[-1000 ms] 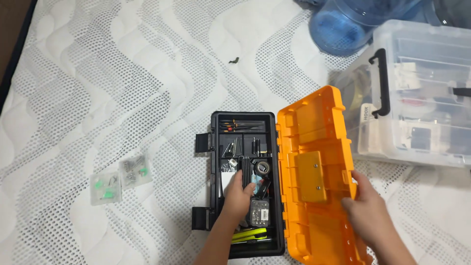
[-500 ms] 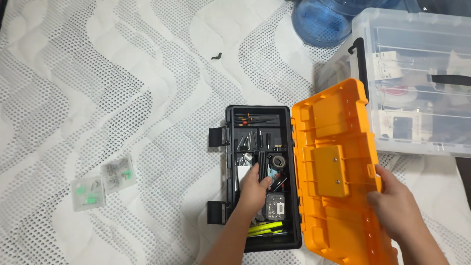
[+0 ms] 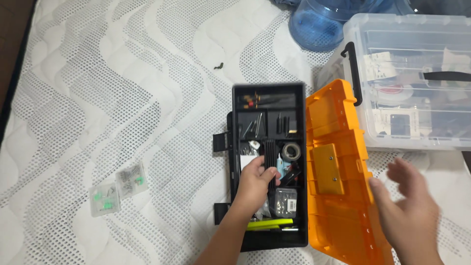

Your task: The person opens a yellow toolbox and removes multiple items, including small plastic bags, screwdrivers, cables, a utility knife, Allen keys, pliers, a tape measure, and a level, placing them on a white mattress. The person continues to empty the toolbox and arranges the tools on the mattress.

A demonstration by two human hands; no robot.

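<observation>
My left hand (image 3: pixel 255 184) is shut on the central handle of a black inner tray (image 3: pixel 236 122), which sits raised above the black toolbox; the box's latches (image 3: pixel 221 142) show at its left. The tray holds small tools, a roll of tape (image 3: pixel 291 152), a packet of screws (image 3: pixel 286 201) and a yellow-green tool (image 3: pixel 267 224). The orange lid (image 3: pixel 338 196) stands swung open to the right. My right hand (image 3: pixel 409 211) hovers just off the lid's right edge, fingers spread, holding nothing.
Everything lies on a white quilted mattress (image 3: pixel 147 98). A clear lidded storage bin (image 3: pixel 417 83) with a black handle stands at the upper right, a blue water jug (image 3: pixel 319 24) behind it. Two small clear packets (image 3: pixel 117 189) lie at the left. A tiny dark scrap (image 3: pixel 220 66) lies above the box.
My right hand has let go of the orange lid and drawn back with fingers apart. My left hand has lifted the black tray upward by its handle.
</observation>
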